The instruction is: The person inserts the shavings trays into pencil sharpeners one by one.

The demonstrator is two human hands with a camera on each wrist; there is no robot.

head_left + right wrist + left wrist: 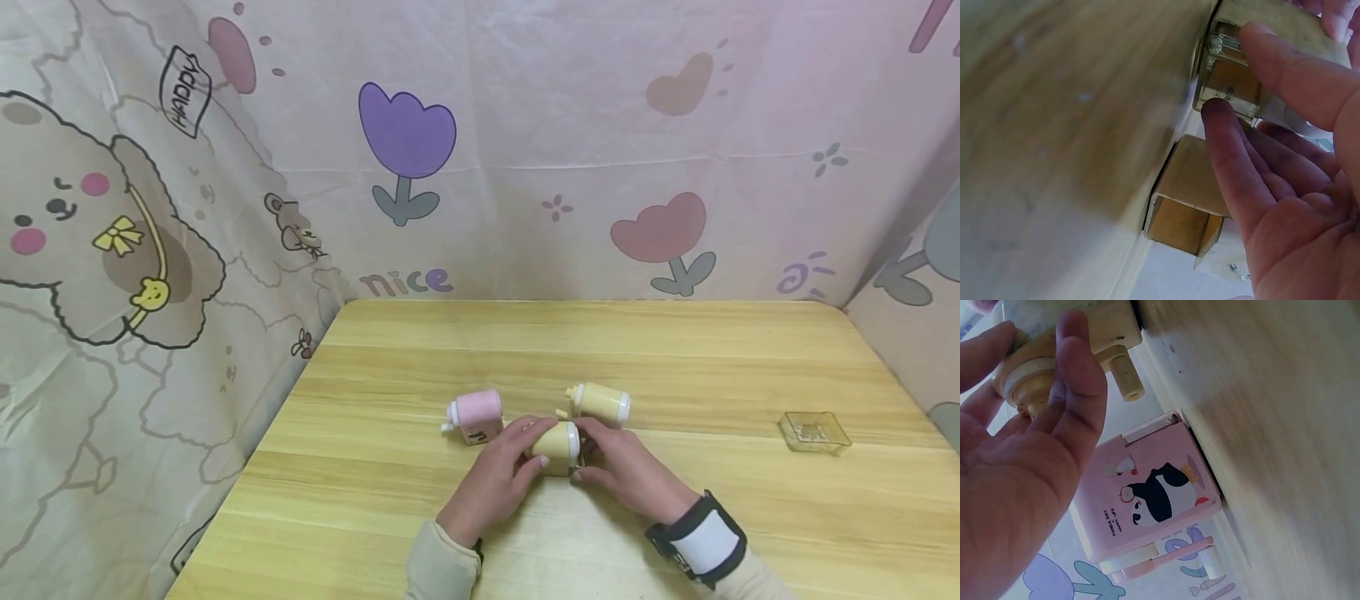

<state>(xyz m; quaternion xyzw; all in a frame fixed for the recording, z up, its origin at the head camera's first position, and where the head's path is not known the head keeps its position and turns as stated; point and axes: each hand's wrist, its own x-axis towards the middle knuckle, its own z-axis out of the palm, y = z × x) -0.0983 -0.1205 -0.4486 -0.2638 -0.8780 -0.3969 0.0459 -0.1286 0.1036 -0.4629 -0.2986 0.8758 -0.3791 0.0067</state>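
Observation:
A yellow crank pencil sharpener [553, 450] stands upright on the table, its white-ringed back end facing right. My left hand [498, 471] grips it from the left, fingers over the top and thumb on the near side; in the left wrist view its nose and crank handle [1126, 378] show beside the fingers. My right hand [630, 468] is at the opposite end, thumb and forefinger pinching the clear shavings drawer [1230, 94] at its lower opening. Right behind is a second yellow sharpener [602, 403], whose drawer slot [1177, 225] gapes without a drawer.
A pink sharpener [477, 412] with a panda picture [1160, 494] stands left of my left hand. Farther right on the wooden table [375, 500] lies a loose clear drawer [813, 433]. Printed cloth [510, 233] hangs along the table's back and sides.

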